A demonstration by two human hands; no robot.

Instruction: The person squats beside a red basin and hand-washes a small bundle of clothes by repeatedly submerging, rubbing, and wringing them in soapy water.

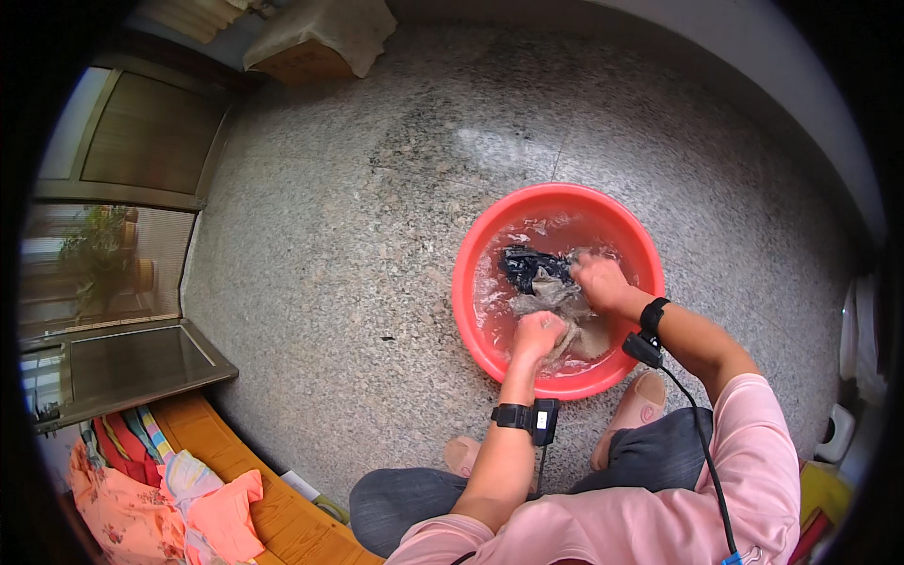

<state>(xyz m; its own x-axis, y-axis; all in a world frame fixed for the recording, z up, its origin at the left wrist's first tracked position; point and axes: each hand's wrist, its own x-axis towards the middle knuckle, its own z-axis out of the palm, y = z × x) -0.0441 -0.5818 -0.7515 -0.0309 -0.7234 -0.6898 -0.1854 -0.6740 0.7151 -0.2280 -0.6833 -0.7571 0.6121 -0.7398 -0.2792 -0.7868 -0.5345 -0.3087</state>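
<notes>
A round red plastic basin (pixel 463 304) of rippling water stands on the floor just in front of my feet. Wet cloth lies in it, with a dark navy part (pixel 521 267) toward the far side and a grey-beige part (pixel 592 339) nearer to me. My left hand (pixel 539 335) is closed in a fist on the grey-beige cloth near the basin's front. Farther back and to the right, my right hand (pixel 599 281) grips the cloth beside its dark part. Whether the two parts belong to one garment, I cannot tell.
Speckled stone flooring (pixel 318 247) surrounds the basin. Clothes (pixel 219 508) lie on a wooden surface (pixel 282 512) at lower left, below an open metal-framed door panel (pixel 134 360). A covered cardboard box (pixel 304 60) stands at the back. A black cable (pixel 696 417) runs from my right wrist strap.
</notes>
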